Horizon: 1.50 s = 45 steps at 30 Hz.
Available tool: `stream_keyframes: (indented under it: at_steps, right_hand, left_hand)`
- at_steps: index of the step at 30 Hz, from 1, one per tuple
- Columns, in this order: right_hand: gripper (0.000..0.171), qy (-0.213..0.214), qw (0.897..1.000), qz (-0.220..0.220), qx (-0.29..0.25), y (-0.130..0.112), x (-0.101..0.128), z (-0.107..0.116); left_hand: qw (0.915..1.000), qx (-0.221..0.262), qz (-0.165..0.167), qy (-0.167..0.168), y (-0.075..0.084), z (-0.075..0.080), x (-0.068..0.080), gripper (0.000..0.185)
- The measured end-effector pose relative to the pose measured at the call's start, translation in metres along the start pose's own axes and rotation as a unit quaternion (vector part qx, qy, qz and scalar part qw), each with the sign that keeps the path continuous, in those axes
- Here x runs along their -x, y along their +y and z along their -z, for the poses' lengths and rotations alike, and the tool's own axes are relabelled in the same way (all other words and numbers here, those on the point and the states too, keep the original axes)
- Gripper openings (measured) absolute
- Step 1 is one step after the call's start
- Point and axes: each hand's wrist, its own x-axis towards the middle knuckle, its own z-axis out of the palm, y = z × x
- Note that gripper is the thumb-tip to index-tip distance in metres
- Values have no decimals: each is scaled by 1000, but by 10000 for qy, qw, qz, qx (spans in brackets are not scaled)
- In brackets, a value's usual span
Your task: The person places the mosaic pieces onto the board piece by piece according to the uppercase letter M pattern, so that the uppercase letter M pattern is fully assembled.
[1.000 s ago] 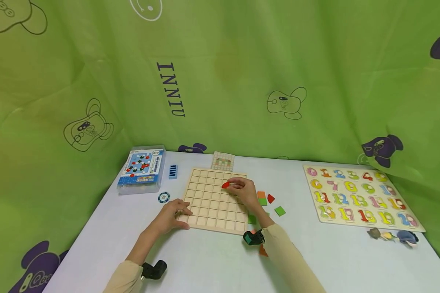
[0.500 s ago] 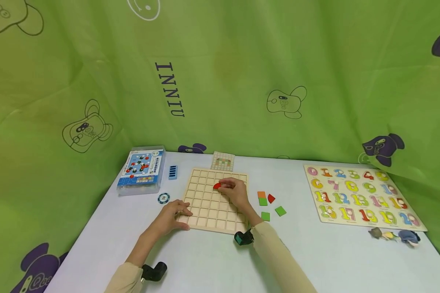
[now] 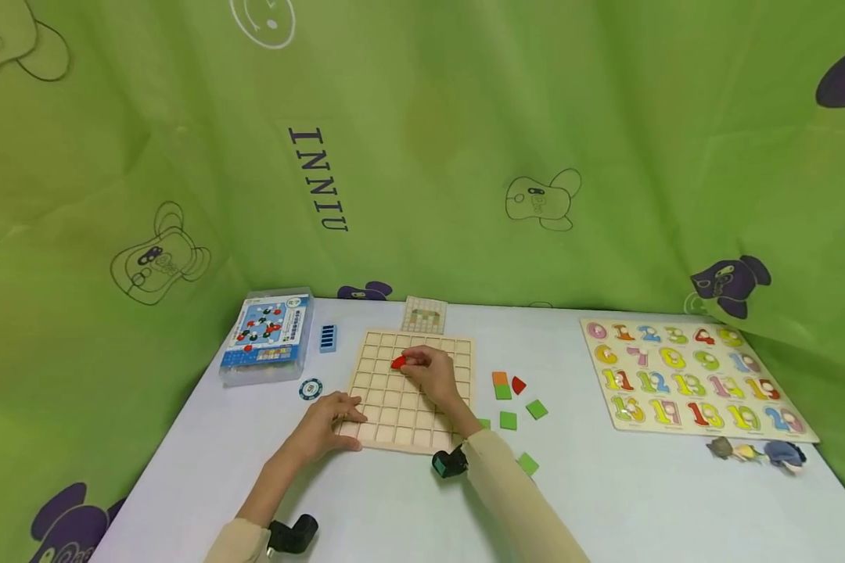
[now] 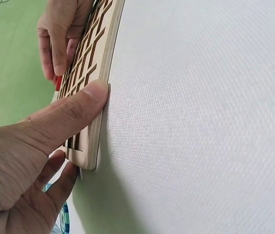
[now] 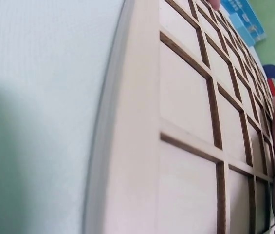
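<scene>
We see the right hand [image 3: 433,375] with thumb and fingertips clamped together on a red piece [image 3: 398,363], shaped like a rounded wedge. The piece is over the gridded wooden board [image 3: 404,414], a little off its centre toward eleven o'clock, taking the far edge of the table [image 3: 380,508] as twelve. We cannot tell whether it touches the wood.

We find the left hand [image 3: 324,426] at the board's eight o'clock, gripping the near corner: its thumb presses the near edge, and its fingers lie along the side edge. In the left wrist view, the thumb tip sits right on the rim.

Outward from the board, we have a pattern card [image 3: 425,315] just beyond its edge at twelve, a small blue block [image 3: 327,338] at ten, and a round chip [image 3: 311,389] at nine. Farther out, between nine and ten, lies a clear-sided box [image 3: 266,336] with a blue and white cover.

At three o'clock we note an orange tile [image 3: 500,378] touching a green tile [image 3: 503,392], with a second red wedge [image 3: 518,385] just beside them. Other green squares [image 3: 537,409] lie loose from three round to four, one partly behind the right forearm. Well apart at three is a number puzzle [image 3: 641,427], with small figures [image 3: 756,453] by its near edge. Behind everything hangs a green curtain [image 3: 422,156].
</scene>
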Motion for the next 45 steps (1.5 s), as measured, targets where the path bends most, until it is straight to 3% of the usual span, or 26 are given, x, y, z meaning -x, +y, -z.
stream_keyframes:
  at_steps: [21, 36, 45]
  right_hand:
    - [25, -159, 9972, 547, 480, -1, -4, -16]
    - [23, -70, 9981, 238, 561, -3, -6, -22]
    - [21, -204, 9977, 234, 596, -2, -8, -27]
  left_hand:
    - [9999, -67, -77, -6, -3, 0, 0, 33]
    - [9999, 46, -161, 24, -1, -1, 0, 32]
    - [10000, 90, 16, -15, 0, 1, 1, 32]
